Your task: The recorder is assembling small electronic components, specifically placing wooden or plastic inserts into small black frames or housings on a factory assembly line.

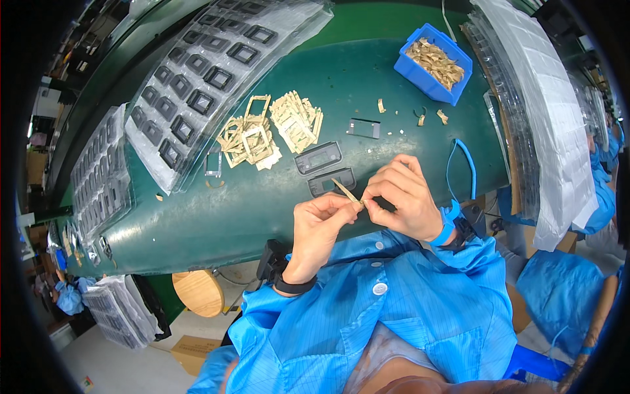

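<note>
Both hands meet near the table's front edge over a thin tan strip [344, 190] that sticks up between them. My left hand [321, 230] pinches the strip's lower end between thumb and forefinger. My right hand [401, 197] is closed at the same end, its thumb and fingertip pressed together there. Just beyond the hands lies a dark grey plastic cover [345, 176] with a window opening, partly hidden by the strip. A second, similar cover [305, 164] lies right behind it.
Two piles of tan frame-shaped pieces [298, 121] lie at mid-table. A blue bin [423, 87] holds tan scraps. A small dark-edged panel [363, 129] and loose tan bits lie nearby. Trays of black frames [197, 102] stand left; stacked clear trays [541, 105] rise right, near a blue cord [467, 161].
</note>
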{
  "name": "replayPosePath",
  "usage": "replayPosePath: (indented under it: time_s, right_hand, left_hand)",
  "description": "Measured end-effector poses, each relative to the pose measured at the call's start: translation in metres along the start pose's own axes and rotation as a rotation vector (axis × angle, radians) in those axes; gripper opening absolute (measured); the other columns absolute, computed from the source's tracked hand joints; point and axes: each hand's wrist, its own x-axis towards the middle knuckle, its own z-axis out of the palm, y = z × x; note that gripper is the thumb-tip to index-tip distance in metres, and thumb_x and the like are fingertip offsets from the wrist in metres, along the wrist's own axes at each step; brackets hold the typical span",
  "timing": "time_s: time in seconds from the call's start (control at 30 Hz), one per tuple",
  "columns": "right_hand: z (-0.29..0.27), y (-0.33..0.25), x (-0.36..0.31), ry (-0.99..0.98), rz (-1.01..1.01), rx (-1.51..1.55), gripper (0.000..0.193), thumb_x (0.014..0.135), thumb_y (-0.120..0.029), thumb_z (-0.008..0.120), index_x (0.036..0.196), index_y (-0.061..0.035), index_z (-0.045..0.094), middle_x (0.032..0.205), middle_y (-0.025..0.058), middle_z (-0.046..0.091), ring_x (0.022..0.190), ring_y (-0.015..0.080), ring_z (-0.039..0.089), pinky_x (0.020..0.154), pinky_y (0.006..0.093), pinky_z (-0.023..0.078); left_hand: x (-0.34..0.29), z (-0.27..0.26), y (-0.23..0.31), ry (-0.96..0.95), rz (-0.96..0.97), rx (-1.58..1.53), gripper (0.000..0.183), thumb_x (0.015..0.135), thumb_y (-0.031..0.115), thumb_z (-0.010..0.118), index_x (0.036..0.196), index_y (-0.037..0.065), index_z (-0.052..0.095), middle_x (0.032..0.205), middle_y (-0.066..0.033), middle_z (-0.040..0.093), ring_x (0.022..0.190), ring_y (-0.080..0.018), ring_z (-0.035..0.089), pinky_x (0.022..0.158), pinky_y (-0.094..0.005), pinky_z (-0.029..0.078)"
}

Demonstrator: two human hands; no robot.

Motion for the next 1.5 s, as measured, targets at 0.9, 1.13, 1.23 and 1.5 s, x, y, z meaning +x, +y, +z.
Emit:
replayPosePath:
  time_s: [0.9,1.13,1.23,1.5]
  right_hand:
    - [-0.002,-0.002,-0.008,0.035,-0.328,-0.388,0.021,0.067,-0.011,0.076,0.086,-0.0064,0.069,0.088,0.0041,0.067,0.083,0.0178,0.066,0.085,0.0385,0.050]
    - [0.000,0.000,-0.007,0.019,-0.081,-0.071,0.019,0.067,-0.005,0.078,0.082,-0.0079,0.067,0.082,0.0019,0.065,0.079,0.0187,0.063,0.084,0.0372,0.047]
    - [0.000,0.002,-0.011,-0.016,-0.022,0.045,0.017,0.070,-0.006,0.078,0.082,-0.0080,0.067,0.082,0.0019,0.066,0.079,0.0190,0.062,0.086,0.0367,0.044]
    - [-0.002,0.003,-0.012,-0.042,0.088,0.186,0.011,0.077,-0.006,0.075,0.084,-0.0087,0.067,0.084,0.0013,0.067,0.081,0.0192,0.063,0.088,0.0347,0.043]
  left_hand:
    - [-0.003,0.005,0.003,0.056,-0.028,0.087,0.006,0.087,-0.002,0.070,0.090,-0.006,0.074,0.082,-0.0075,0.071,0.072,-0.0109,0.061,0.069,-0.0244,0.048]
    - [-0.003,0.001,0.000,-0.013,-0.002,0.076,0.004,0.087,0.001,0.073,0.088,-0.003,0.075,0.079,-0.0027,0.071,0.071,-0.0054,0.059,0.065,-0.0212,0.047]
    - [-0.004,0.000,-0.001,-0.036,-0.023,0.042,0.005,0.087,0.000,0.072,0.088,-0.003,0.075,0.080,-0.0039,0.071,0.072,-0.0063,0.059,0.066,-0.0217,0.047]
    - [-0.005,0.000,0.002,-0.051,-0.062,0.019,0.005,0.087,0.001,0.072,0.087,-0.003,0.074,0.079,-0.0052,0.071,0.071,-0.0072,0.060,0.066,-0.0216,0.047]
